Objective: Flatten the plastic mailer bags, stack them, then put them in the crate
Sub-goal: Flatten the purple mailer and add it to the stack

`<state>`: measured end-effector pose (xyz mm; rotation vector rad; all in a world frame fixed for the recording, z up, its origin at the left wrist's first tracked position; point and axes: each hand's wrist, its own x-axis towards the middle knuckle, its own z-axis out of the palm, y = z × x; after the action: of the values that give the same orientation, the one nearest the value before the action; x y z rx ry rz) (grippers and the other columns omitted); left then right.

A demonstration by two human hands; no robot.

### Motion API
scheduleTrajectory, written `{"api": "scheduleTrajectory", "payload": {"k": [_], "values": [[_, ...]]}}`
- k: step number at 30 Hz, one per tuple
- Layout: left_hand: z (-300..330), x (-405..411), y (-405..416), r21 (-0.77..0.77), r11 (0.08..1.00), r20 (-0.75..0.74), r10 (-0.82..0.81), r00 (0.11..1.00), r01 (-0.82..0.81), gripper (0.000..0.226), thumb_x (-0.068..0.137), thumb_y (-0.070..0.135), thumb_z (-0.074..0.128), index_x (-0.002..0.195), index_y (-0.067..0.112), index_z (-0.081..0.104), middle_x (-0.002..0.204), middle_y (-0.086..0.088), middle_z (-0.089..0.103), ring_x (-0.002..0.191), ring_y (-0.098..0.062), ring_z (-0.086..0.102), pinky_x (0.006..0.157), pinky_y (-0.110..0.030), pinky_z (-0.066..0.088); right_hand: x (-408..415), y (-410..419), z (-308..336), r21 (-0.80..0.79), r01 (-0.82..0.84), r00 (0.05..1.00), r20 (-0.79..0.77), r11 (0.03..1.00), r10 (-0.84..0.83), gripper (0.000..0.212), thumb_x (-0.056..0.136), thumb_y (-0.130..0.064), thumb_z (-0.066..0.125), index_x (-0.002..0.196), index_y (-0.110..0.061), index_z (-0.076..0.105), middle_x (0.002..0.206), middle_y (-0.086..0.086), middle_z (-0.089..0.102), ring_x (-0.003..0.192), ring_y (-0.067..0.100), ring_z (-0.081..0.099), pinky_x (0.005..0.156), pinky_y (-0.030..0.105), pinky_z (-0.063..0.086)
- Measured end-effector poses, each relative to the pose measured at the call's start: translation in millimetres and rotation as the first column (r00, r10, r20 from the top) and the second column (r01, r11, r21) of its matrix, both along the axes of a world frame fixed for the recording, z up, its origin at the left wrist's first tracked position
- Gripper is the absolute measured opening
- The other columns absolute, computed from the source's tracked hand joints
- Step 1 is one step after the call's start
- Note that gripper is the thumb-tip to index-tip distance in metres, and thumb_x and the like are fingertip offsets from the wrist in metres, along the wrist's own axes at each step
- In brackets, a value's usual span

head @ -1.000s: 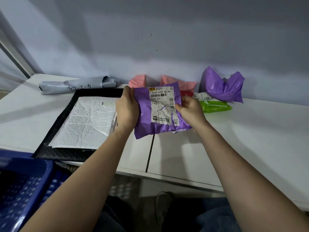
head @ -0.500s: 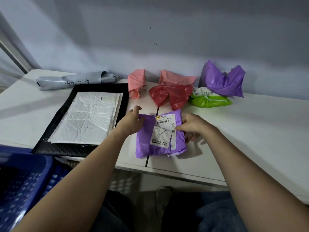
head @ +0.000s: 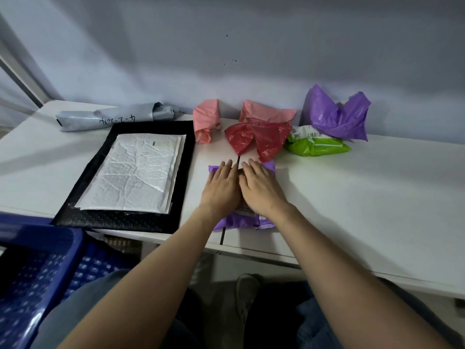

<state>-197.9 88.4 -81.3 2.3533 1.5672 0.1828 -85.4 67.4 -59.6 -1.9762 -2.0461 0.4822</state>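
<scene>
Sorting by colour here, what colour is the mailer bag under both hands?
Purple, seen in the head view: the flat plastic mailer bag under both hands.

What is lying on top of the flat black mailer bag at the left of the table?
A wrinkled white padded mailer lies flat on the black mailer bag, with another white edge showing under its right side. Anything beneath that is covered.

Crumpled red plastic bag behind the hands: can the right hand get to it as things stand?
Probably yes. The crumpled red plastic bag lies just beyond the right hand, nothing between them; the hand must first lift off the flat purple mailer.
</scene>
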Motion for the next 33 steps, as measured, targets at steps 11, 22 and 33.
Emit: {"api": "scheduleTrajectory", "payload": {"k": [11,22,33], "values": [[-16,-5,-4,-0.140,0.990,0.045,0.042,0.998,-0.035,0.052,0.103,0.030,0.019,0.151,0.013,0.008,0.160,-0.007,0.001,0.148,-0.021,-0.002,0.119,-0.038,0.002,-4,-14,-47,-0.096,0.054,0.990,0.132,0.994,-0.041,0.060,0.097,-0.040,0.004,0.152,-0.016,0.009,0.161,0.007,0.003,0.149,0.019,-0.002,0.119,0.039,-0.005],[-41,-4,0,-0.048,0.998,0.086,0.035,0.996,-0.031,0.069,0.088,0.046,0.002,0.150,0.021,0.020,0.159,-0.004,0.012,0.148,-0.021,0.003,0.121,-0.040,0.007,-3,-18,-57,-0.076,0.025,0.970,0.241,0.997,-0.006,0.057,0.101,-0.034,0.022,0.151,-0.022,-0.003,0.160,0.006,-0.009,0.148,0.021,-0.010,0.118,0.043,-0.007],[-48,-6,1,0.020,0.997,0.258,0.070,0.964,-0.077,0.074,0.081,0.046,0.008,0.146,0.020,0.033,0.155,-0.007,0.028,0.147,-0.021,0.013,0.120,-0.040,0.014,-7,-16,-60,-0.019,0.032,0.954,0.300,0.999,-0.024,0.090,0.067,-0.049,-0.017,0.151,-0.018,-0.005,0.160,0.007,-0.007,0.148,0.023,-0.009,0.119,0.045,-0.005]]}}
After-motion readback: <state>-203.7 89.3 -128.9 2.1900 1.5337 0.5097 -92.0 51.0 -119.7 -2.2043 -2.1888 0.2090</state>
